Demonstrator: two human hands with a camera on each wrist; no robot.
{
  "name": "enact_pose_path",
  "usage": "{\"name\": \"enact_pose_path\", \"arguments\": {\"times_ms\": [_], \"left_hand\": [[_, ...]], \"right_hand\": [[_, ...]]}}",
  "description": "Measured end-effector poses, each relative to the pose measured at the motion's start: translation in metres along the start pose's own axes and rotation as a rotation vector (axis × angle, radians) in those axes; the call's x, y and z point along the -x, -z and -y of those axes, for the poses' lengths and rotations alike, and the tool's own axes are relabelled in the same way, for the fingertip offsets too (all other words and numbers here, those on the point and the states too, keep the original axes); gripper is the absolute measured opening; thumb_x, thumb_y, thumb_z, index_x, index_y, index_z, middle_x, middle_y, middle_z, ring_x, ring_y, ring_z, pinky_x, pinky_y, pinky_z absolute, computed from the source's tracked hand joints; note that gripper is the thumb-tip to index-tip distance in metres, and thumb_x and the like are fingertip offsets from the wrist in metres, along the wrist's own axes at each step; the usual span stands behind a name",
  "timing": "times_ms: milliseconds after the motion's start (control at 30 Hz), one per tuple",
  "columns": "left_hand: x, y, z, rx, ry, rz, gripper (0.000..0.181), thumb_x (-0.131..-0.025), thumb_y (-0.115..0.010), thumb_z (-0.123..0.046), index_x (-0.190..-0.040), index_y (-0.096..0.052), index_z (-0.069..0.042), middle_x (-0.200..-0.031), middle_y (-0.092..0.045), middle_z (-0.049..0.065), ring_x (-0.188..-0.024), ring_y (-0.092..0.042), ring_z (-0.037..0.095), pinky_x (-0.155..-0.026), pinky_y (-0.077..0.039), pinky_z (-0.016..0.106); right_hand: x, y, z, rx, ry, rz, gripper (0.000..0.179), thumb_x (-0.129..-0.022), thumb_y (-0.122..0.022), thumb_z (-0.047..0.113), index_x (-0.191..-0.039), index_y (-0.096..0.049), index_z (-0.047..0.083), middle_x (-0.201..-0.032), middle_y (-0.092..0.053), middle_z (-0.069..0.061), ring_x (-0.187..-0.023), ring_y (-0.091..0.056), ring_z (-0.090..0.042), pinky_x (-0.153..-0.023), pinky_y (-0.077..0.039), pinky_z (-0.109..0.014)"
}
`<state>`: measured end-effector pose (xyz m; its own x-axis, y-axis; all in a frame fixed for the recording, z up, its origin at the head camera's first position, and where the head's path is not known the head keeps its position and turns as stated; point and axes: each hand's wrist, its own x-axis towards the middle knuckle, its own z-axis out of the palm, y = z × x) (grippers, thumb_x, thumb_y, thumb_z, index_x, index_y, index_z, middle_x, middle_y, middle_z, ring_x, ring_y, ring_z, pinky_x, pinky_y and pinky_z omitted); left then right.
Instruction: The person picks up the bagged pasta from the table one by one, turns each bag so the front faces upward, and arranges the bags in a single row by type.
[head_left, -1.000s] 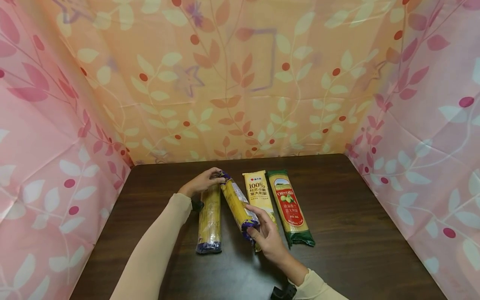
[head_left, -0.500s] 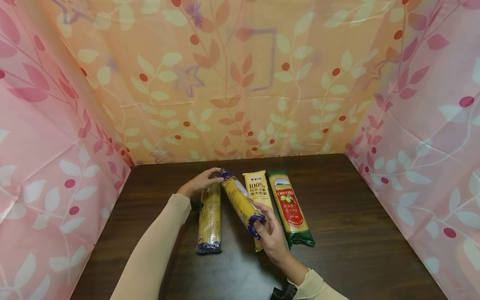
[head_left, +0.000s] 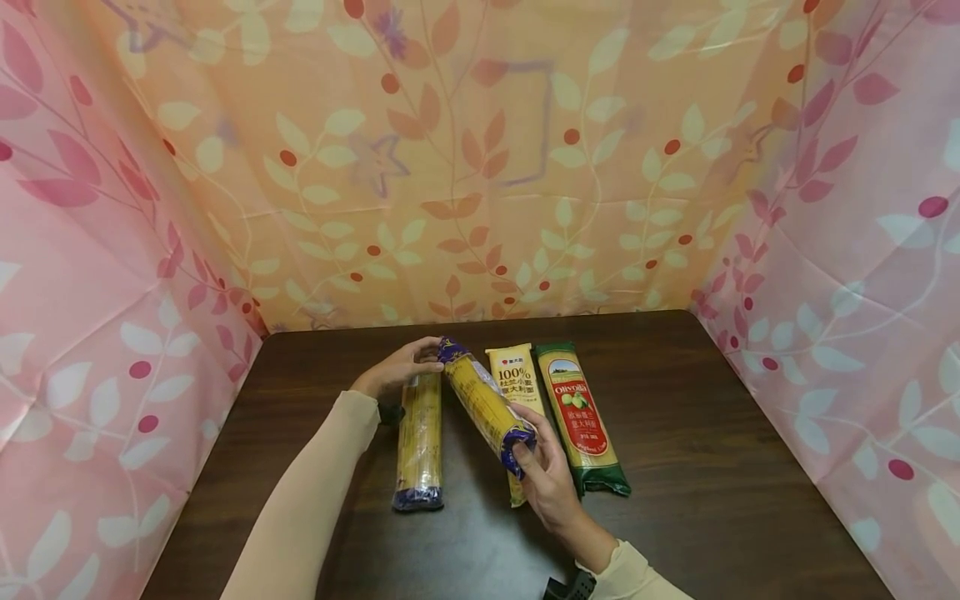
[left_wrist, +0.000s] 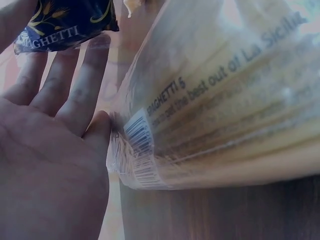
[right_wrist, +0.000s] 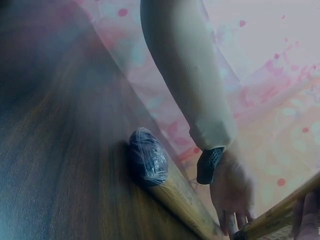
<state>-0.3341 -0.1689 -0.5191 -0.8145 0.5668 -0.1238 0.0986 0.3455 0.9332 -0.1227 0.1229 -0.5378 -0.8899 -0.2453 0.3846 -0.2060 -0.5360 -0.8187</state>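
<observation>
Held pack [head_left: 480, 393] gripped at both ends, aslant over the table [head_left: 675, 383]

Left hand [head_left: 397, 368] pinches the far end, fingers fairly straight, thumb opposed; right hand [head_left: 551, 482] grips the near end, thumb on the blue wrap. Both grips closed to the pack's thickness. Pack lies between the plastic-wrapped spaghetti pack [head_left: 418, 446] and the yellow pack [head_left: 513, 375], overlapping the latter's lower part in the head view; red-and-green pack [head_left: 581, 417] just beyond. Contact between held pack and yellow pack: cannot tell.

Step in hand, by judgement: two-handed handling or positioning of the pack. Next move probably calls for moving both ends together, keeping the near end clear of the yellow pack
</observation>
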Motion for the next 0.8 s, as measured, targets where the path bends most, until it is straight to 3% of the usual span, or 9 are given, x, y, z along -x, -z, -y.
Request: {"name": "enact_pose_path", "arguments": {"times_ms": [267,400,600,800], "left_hand": [[-0.0033,-0.0017,0.0024,0.011,-0.022,-0.055,0.066,-0.110,-0.065,-0.017,-0.165,-0.033,0.000,-0.166,-0.038,0.027,-0.156,-0.033,0.048,-0.126,-0.029,0.062],[-0.0042,-0.0014,0.0034,0.016,-0.034,-0.068,0.067,-0.110,-0.065,-0.019,-0.166,-0.033,-0.001,-0.162,-0.043,0.028,-0.152,-0.039,0.048,-0.123,-0.034,0.063],[-0.0024,-0.0009,0.0014,0.009,-0.022,-0.100,0.069,-0.110,-0.065,-0.024,-0.167,-0.031,-0.002,-0.165,-0.038,0.027,-0.149,-0.043,0.048,-0.120,-0.039,0.064],[-0.0022,-0.0023,0.0013,0.005,-0.037,-0.119,0.064,-0.110,-0.065,-0.023,-0.164,-0.036,-0.005,-0.158,-0.047,0.026,-0.145,-0.048,0.047,-0.113,-0.045,0.063]], "right_hand": [[-0.0027,0.0027,0.0026,-0.008,0.016,0.030,0.052,-0.112,-0.047,0.000,-0.161,-0.030,-0.005,-0.155,-0.047,-0.013,-0.127,-0.059,-0.017,-0.097,-0.058,-0.027],[-0.0041,0.0030,0.0045,-0.017,-0.001,0.038,0.054,-0.111,-0.052,0.001,-0.161,-0.031,-0.003,-0.156,-0.047,-0.012,-0.127,-0.060,-0.017,-0.096,-0.059,-0.028],[-0.0049,0.0025,0.0054,-0.009,-0.041,0.041,0.057,-0.108,-0.054,0.000,-0.160,-0.031,-0.001,-0.148,-0.051,-0.014,-0.124,-0.062,-0.018,-0.093,-0.061,-0.030],[-0.0061,0.0074,0.0043,0.049,-0.050,0.060,0.058,-0.107,-0.057,-0.001,-0.159,-0.030,-0.003,-0.142,-0.053,-0.017,-0.119,-0.065,-0.019,-0.088,-0.062,-0.030]]}}
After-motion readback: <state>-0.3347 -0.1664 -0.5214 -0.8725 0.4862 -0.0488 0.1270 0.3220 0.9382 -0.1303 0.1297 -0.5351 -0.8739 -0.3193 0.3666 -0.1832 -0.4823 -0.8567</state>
